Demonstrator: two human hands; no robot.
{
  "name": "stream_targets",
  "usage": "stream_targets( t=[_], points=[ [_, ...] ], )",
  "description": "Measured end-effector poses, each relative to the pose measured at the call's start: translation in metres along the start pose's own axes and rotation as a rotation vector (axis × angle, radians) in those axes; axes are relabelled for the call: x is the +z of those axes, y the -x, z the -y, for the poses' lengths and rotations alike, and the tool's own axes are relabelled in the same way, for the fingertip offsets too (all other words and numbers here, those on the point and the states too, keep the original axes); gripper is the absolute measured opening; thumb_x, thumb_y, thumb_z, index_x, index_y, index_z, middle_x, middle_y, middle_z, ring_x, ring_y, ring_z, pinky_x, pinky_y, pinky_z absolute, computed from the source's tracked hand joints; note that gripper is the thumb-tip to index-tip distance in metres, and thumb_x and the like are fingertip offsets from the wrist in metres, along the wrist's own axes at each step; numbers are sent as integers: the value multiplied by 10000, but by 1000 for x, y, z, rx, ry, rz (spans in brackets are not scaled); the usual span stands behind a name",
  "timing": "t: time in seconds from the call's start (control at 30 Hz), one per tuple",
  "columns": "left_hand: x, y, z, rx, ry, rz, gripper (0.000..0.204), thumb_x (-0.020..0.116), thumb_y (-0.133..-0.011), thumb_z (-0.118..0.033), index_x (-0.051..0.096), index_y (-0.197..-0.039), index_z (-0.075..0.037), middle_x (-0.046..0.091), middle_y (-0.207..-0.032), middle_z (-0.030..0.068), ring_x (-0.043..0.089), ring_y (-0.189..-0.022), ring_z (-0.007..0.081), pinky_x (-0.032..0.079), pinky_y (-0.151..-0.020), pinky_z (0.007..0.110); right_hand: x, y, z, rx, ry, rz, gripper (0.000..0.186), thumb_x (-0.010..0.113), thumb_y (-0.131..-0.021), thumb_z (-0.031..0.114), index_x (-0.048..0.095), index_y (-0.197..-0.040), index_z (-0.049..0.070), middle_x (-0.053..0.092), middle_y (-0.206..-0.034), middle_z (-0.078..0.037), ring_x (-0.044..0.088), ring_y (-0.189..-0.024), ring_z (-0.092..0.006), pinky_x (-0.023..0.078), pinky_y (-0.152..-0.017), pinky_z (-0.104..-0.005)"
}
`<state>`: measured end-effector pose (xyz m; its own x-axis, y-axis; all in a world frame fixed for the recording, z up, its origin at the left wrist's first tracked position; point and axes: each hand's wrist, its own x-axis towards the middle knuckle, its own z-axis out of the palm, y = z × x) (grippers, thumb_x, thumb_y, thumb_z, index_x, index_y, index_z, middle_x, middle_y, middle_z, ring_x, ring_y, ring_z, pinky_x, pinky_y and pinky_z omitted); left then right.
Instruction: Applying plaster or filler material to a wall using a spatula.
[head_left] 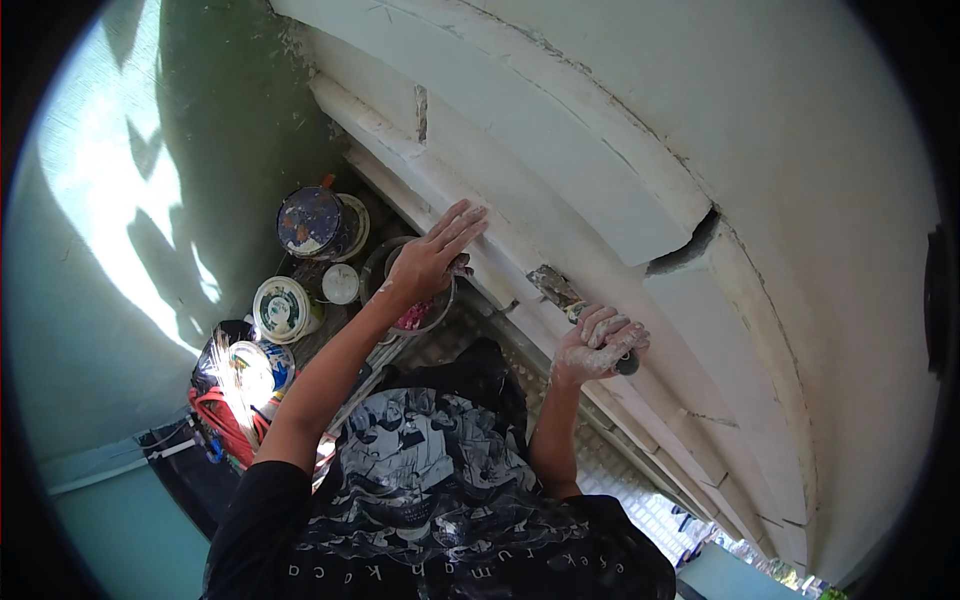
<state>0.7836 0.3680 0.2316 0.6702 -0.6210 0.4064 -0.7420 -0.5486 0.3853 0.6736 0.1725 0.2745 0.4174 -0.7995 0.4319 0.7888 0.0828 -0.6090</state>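
Note:
My right hand (597, 345), smeared with white paste, is closed round the handle of a putty knife (552, 287). Its paste-covered blade points up and left, against or just over the pale moulding (520, 255). To the left, my left hand (430, 260) has its upper fingers stretched out, their whitened tips at the moulding's edge. The lower fingers are partly hidden. Below that hand, partly covered by it, is a bucket (440, 318) with something pink inside. Cracks and joints run along the stepped moulding, with a wide dark gap (685, 245) farther right.
Paint-stained pails stand at the left, among them a dark-lidded one (308, 222) and a white-lidded one (284, 308). A red bag or cloth (225, 425) lies by them. A green wall (110, 260) bounds the left side; tiled ground (610, 465) shows far below the moulding.

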Motion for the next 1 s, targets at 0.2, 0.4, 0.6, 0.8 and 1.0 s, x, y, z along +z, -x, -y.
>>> stream_targets(
  t=[0.2,0.4,0.6,0.8,1.0],
  points=[
    [3,1,-4,-20,19,-24,669,617,-738,-25,383,-1354,-144,366,-1421,2,290,-1346,231,508,-877,315,-5,-2,0,79,-57,-24,263,450,-964,219,347,-731,152,287,-498,32,271,-385,-73,246,-374,-224],
    [7,2,-7,-38,31,-65,668,620,-734,-23,386,-1348,-140,373,-1415,1,286,-1348,238,519,-851,322,-2,-9,12,30,-5,-116,298,468,-955,223,332,-700,146,282,-493,37,275,-382,-71,229,-362,-215],
    [9,0,-15,-88,89,-107,743,569,-628,92,415,-1322,-127,403,-1393,25,315,-1331,267,489,-911,357,5,-11,5,33,-3,-74,322,447,-963,204,311,-676,148,279,-480,38,273,-386,-70,225,-364,-210],
    [12,3,-15,-64,39,-116,657,592,-726,18,400,-1333,-144,391,-1403,-2,304,-1340,250,529,-810,329,-6,-9,-3,-3,-34,-33,302,440,-962,177,319,-691,122,291,-469,22,308,-388,-85,280,-370,-233],
    [14,3,-17,-84,47,-136,687,588,-690,49,408,-1327,-135,393,-1401,8,320,-1331,265,524,-818,338,-12,-8,7,31,-39,-47,284,444,-962,181,336,-706,118,292,-481,28,296,-395,-80,285,-382,-238]
  ],
)
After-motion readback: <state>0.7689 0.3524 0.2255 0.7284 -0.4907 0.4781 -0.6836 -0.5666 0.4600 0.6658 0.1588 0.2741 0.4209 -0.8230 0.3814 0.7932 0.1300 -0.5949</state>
